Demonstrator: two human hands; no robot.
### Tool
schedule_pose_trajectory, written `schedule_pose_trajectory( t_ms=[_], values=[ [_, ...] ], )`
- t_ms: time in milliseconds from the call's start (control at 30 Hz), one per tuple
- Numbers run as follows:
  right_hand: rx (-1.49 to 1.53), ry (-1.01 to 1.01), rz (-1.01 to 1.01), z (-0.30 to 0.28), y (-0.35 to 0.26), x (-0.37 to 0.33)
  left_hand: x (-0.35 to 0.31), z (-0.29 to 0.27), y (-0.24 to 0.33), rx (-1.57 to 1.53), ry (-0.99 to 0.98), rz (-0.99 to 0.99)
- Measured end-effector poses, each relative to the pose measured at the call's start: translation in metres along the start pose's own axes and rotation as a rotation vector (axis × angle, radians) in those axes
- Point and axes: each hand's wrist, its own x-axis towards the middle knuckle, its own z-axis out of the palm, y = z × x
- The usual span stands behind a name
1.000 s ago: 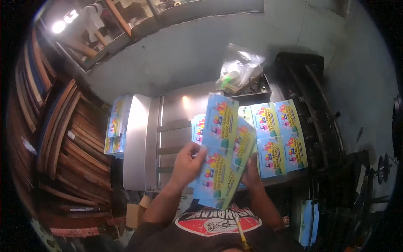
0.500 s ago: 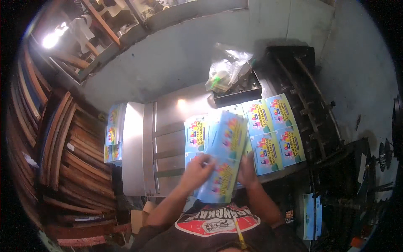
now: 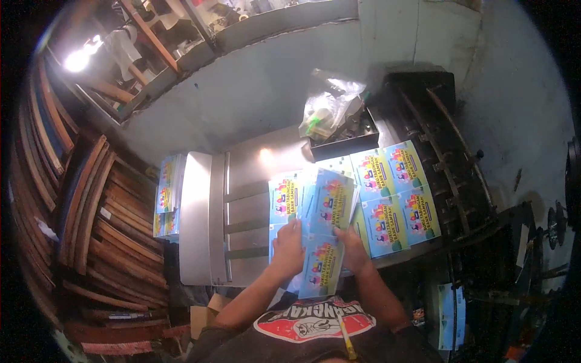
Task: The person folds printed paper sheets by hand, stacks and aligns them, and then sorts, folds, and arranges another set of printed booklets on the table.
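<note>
Two hands meet at the near edge of a metal table in the head view. Between them stands a sheaf of printed sheets, blue with bright pictures, tilted up off the surface. The left hand lies flat against its left edge, fingers together; the right hand pinches its right edge. More printed sheets lie flat just right (a dark tray sits beyond).
</note>
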Motion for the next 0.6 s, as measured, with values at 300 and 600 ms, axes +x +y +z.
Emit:
schedule_pose_trajectory(
  t_ms=[300, 600],
  values=[
    [-0.038, 0.024, -0.015, -0.006, 0.003, 0.001, 0.012, -0.034, 0.008, -0.507, 0.078, -0.193],
    [-0.155, 0.053, 0.016, -0.006, 0.005, 0.002, 0.017, -0.118, 0.009, -0.712, 0.439, -0.135]
  ],
)
